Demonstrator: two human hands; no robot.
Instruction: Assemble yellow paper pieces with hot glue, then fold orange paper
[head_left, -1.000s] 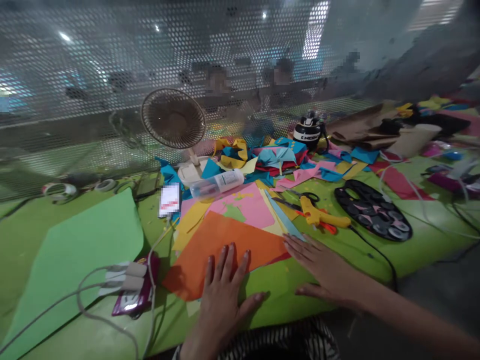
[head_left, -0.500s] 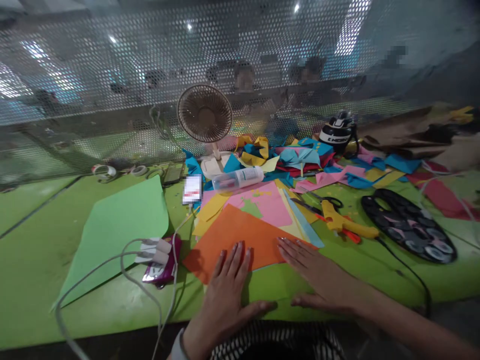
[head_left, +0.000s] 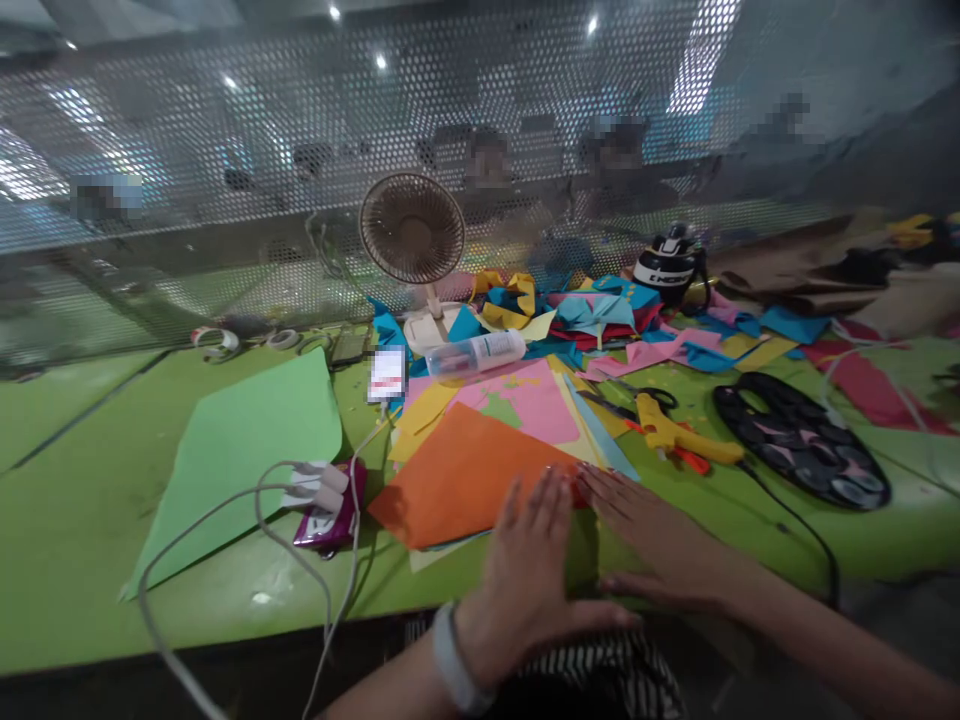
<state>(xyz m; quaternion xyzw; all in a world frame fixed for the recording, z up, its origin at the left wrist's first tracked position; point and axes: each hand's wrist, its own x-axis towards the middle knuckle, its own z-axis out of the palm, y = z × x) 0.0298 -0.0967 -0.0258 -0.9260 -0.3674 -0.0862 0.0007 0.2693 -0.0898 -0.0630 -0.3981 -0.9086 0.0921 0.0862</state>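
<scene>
Fingers of the left hand [head_left: 529, 565] and right hand [head_left: 649, 540] hide the right corner of the orange sheet [head_left: 461, 475], which covers part of the pink sheet [head_left: 544, 395]. The right forearm [head_left: 817, 625] leaves the frame. Print on the bottle [head_left: 480, 354] is too small to read; the phone [head_left: 387, 374] screen is pixelated. Figures behind the perforated screen [head_left: 247, 130] are blurred. The worktop [head_left: 67, 540] runs past the left edge.

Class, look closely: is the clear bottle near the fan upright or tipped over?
Tipped over: the bottle lies on its side, stretched sideways before the fan.
</scene>
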